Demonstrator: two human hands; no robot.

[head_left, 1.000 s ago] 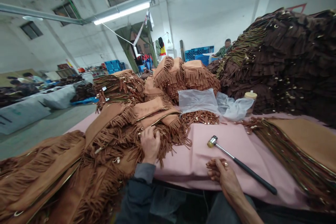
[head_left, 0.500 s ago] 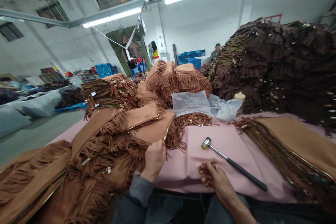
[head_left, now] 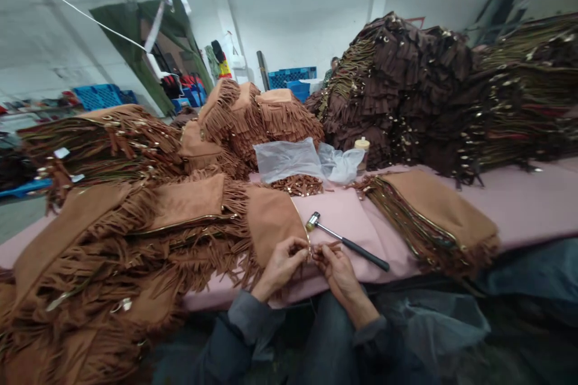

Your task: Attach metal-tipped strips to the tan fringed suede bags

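A tan fringed pouch (head_left: 272,216) lies on the pink-covered table in front of me, its gold zipper edge toward the right. My left hand (head_left: 283,263) pinches the near end of that zipper edge. Against the same spot, the closed fingers of my right hand (head_left: 338,272) hold a small brown leather tassel (head_left: 333,246). The fingertips of both hands almost meet, and the small metal parts between them are too fine to make out. Just beyond my right hand rests a hammer (head_left: 350,244) with a black handle.
Fringed tan pouches (head_left: 185,201) are heaped at left. Loose tassels (head_left: 300,185) lie beside clear plastic bags (head_left: 289,159) and a capped bottle (head_left: 362,147). More pouches (head_left: 433,198) are stacked at right. Dark brown fringed pieces (head_left: 397,84) form a tall pile behind. A person (head_left: 333,66) is far back.
My left hand has drawn the pouch off the heap to the right. My right hand has come over to the zipper end with the tassel. The view has turned right and down.
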